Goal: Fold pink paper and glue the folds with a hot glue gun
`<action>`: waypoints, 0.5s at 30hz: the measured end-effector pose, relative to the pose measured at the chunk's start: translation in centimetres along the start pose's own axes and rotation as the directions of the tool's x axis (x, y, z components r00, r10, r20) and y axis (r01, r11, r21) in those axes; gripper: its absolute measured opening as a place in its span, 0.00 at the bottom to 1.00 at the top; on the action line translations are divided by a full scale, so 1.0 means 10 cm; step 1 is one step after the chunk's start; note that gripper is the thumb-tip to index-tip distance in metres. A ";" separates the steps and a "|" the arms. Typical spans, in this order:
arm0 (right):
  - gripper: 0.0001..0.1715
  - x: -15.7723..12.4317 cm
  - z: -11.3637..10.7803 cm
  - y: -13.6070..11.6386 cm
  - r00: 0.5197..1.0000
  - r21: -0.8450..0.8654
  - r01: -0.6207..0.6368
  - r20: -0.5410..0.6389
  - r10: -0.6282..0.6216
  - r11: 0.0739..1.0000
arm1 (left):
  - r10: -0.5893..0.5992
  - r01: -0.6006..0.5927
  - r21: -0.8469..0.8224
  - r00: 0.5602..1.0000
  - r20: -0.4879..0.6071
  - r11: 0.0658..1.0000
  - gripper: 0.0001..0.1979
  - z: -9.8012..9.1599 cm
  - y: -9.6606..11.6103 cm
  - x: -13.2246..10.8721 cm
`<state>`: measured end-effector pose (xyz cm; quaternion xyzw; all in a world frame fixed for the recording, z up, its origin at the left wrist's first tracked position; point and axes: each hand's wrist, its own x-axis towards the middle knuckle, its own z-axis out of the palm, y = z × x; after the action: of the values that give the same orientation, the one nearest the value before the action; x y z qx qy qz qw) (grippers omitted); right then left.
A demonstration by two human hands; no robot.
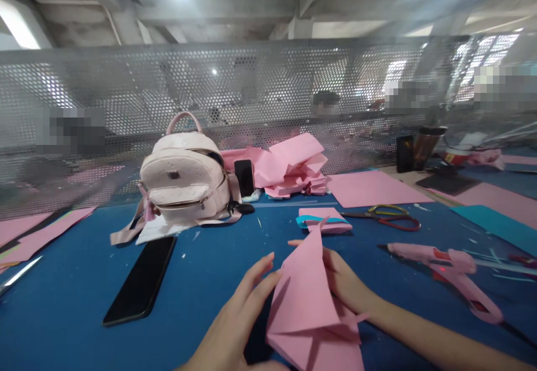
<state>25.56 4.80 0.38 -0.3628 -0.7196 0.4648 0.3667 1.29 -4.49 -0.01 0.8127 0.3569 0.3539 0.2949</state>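
Observation:
A folded pink paper piece (304,298) stands tilted at the bottom centre, with creased panels and a pointed top. My right hand (346,278) grips it from the right side, its fingers partly hidden behind the paper. On the other side, my left hand (237,315) has its fingers stretched and apart, the fingertips at the paper's left edge. Just beyond lies a small folded pink packet (331,219) with a blue strip (308,221) on it. Scissors (388,216) with red and yellow handles lie beside that packet.
A pink glue gun (448,262) lies at right on the blue table (201,292). A black phone (140,281) and a pale backpack (184,175) are at left. Crumpled pink paper (291,161) and a flat pink sheet (375,188) lie before a perforated metal screen (268,80).

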 end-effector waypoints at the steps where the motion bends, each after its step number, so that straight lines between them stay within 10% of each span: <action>1: 0.30 0.01 -0.01 0.03 1.000 0.003 -0.003 -0.018 0.003 1.000 | -0.019 0.019 0.004 1.000 -0.010 1.000 0.44 -0.01 -0.02 0.01; 10: 0.13 0.01 0.00 0.16 0.978 -0.098 0.140 -0.140 -0.153 0.985 | -0.199 0.192 -0.060 0.967 -0.160 0.980 0.15 -0.14 -0.05 0.14; 15: 0.09 -0.06 -0.06 0.07 0.811 -0.272 0.395 -0.346 -0.472 0.878 | -0.217 0.196 -0.119 0.954 -0.205 0.973 0.14 -0.14 -0.15 0.14</action>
<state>26.49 4.76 -0.19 -0.3088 -0.7326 0.2140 0.5675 0.31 -2.23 0.24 0.7121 0.4521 0.4245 0.3290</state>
